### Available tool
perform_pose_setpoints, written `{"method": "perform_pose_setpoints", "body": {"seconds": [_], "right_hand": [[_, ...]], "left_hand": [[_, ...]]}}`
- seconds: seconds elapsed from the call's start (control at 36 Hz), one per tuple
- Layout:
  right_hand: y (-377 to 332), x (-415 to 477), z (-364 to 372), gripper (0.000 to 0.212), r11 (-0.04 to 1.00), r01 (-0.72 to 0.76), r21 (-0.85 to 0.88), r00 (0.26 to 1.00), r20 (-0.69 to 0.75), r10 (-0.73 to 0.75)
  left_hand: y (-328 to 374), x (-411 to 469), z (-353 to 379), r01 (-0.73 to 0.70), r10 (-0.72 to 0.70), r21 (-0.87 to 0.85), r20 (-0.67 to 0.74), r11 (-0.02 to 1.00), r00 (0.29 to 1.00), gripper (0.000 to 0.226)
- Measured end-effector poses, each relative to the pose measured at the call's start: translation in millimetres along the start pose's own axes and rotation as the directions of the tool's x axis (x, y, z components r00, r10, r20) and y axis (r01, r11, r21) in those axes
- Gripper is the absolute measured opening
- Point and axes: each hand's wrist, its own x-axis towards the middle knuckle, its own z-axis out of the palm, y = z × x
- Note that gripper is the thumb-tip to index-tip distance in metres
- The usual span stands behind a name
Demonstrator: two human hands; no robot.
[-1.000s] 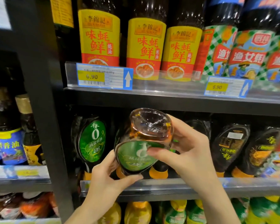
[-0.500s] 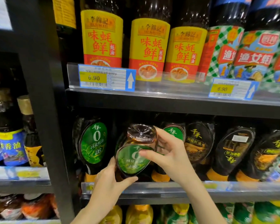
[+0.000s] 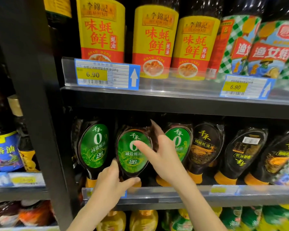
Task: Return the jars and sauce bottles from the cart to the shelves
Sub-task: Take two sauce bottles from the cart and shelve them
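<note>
A dark squeeze bottle of oyster sauce with a green oval label (image 3: pixel 132 152) stands cap-down on the middle shelf (image 3: pixel 182 194), between two bottles of the same kind (image 3: pixel 94 145) (image 3: pixel 178 144). My left hand (image 3: pixel 110 185) holds its lower neck from the left, thumb curled under the front. My right hand (image 3: pixel 158 150) grips its right side, thumb across the green label and fingers behind. The bottle's orange cap is hidden behind my left thumb.
Dark-label squeeze bottles (image 3: pixel 205 150) continue to the right on the same shelf. Yellow-label oyster sauce bottles (image 3: pixel 102 30) stand on the shelf above, behind price tags (image 3: pixel 105 75). A black upright post (image 3: pixel 40 114) divides off a left bay with blue-label bottles (image 3: pixel 5 152).
The bottle was tilted with its base toward me; both hands have moved it back into the shelf row and stood it upright, label facing out. The view has moved closer.
</note>
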Motion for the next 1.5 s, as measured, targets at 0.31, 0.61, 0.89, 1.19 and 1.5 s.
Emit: {"method": "perform_pose_setpoints", "body": {"seconds": [0.31,0.61,0.89,1.19,1.5], "right_hand": [[-3,-3,25,0.065,0.999,-0.03,0.044,0.995,-0.099,0.034],[11,-12,33,0.058,0.999,0.053,-0.008,0.984,-0.168,-0.054],[31,-68,9,0.062,0.989,0.15,0.008,0.868,-0.481,-0.128],[76,-81,-17,0.108,0.969,-0.118,-0.219,0.868,-0.497,-0.006],[92,-48,-24,0.125,0.974,-0.166,-0.151,0.947,-0.301,0.114]], "left_hand": [[10,7,-3,0.035,-0.033,0.163,-0.014,0.986,0.999,0.067],[17,6,-6,0.077,-0.075,0.066,-0.023,0.995,0.997,0.048],[4,9,-2,0.108,-0.108,-0.025,-0.027,0.994,0.994,0.083],[7,-7,11,-0.067,0.06,-0.018,-0.266,0.998,0.962,0.109],[4,-12,14,-0.166,0.211,0.152,-0.351,0.974,0.912,0.119]]}}
